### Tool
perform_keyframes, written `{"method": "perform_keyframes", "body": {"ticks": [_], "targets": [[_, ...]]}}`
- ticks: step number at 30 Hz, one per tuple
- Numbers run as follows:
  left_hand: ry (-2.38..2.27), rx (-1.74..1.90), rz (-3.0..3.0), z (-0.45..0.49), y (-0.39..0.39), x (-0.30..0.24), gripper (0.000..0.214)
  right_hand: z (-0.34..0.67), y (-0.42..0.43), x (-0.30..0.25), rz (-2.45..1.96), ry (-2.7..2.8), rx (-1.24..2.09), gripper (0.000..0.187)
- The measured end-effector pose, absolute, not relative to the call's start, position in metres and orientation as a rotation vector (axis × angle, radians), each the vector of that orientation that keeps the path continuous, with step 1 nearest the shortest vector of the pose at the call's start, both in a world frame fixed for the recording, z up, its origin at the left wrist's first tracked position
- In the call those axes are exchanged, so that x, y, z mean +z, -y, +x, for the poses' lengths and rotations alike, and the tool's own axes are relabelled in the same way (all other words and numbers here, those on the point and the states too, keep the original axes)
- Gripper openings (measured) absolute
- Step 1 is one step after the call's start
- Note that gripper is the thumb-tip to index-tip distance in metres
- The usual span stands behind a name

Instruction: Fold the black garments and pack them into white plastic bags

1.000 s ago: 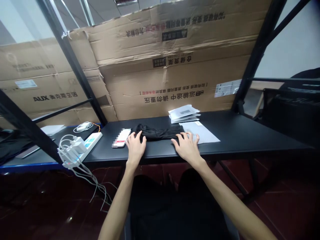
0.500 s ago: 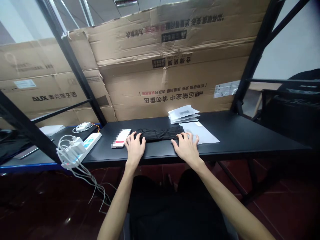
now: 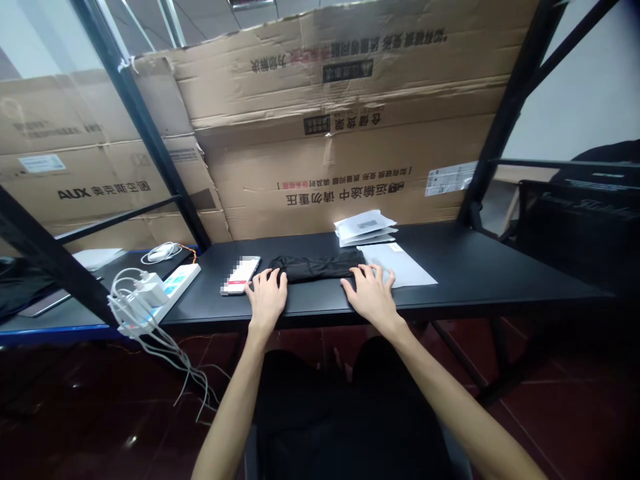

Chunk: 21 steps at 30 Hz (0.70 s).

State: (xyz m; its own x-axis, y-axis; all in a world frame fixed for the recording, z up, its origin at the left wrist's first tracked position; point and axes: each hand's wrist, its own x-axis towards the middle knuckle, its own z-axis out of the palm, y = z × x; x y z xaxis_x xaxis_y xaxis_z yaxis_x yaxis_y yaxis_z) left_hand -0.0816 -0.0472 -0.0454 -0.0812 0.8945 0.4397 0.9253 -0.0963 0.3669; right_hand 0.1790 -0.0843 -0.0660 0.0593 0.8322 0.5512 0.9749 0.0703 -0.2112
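Note:
A folded strip of black cloth (image 3: 317, 267) lies lengthwise on the black desk (image 3: 480, 267). At its left end rests my left hand (image 3: 266, 297), palm down with the fingers spread and nothing held. My right hand (image 3: 373, 290) lies at the cloth's right end, fingers also apart, partly over a white plastic mailer (image 3: 413, 267). Just left of my left hand is a phone (image 3: 241, 275) with its screen lit. Behind the mailer sits a small stack of white envelopes (image 3: 365, 229).
A power strip (image 3: 177, 287) with several white chargers and dangling cables sits at the desk's left end. Cardboard sheets (image 3: 320, 160) stand along the back between dark metal posts (image 3: 150, 133). On the right, a black bag-like item (image 3: 575, 213) stands beyond the frame.
The view has shifted slightly. Both hands stay at the ends of the black cloth, with no clear movement of the cloth.

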Motion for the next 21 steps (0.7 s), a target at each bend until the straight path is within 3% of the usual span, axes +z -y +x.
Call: {"method": "perform_keyframes", "body": {"ticks": [9,17,21], "targets": [[2.045,-0.949,-2.100,-0.097,0.029,-0.035,0.038,0.210,0.061,-0.046,-1.717,1.742,-0.210,0.042],[1.998,-0.577,-2.369,-0.100,-0.031,-0.007,0.035,0.244,-0.005,-0.006,-1.864,1.983,-0.076,0.028],[1.933,-0.652,-2.389,-0.102,-0.036,-0.003,0.037,0.244,-0.011,-0.004,-1.837,2.033,-0.022,0.027]]}}
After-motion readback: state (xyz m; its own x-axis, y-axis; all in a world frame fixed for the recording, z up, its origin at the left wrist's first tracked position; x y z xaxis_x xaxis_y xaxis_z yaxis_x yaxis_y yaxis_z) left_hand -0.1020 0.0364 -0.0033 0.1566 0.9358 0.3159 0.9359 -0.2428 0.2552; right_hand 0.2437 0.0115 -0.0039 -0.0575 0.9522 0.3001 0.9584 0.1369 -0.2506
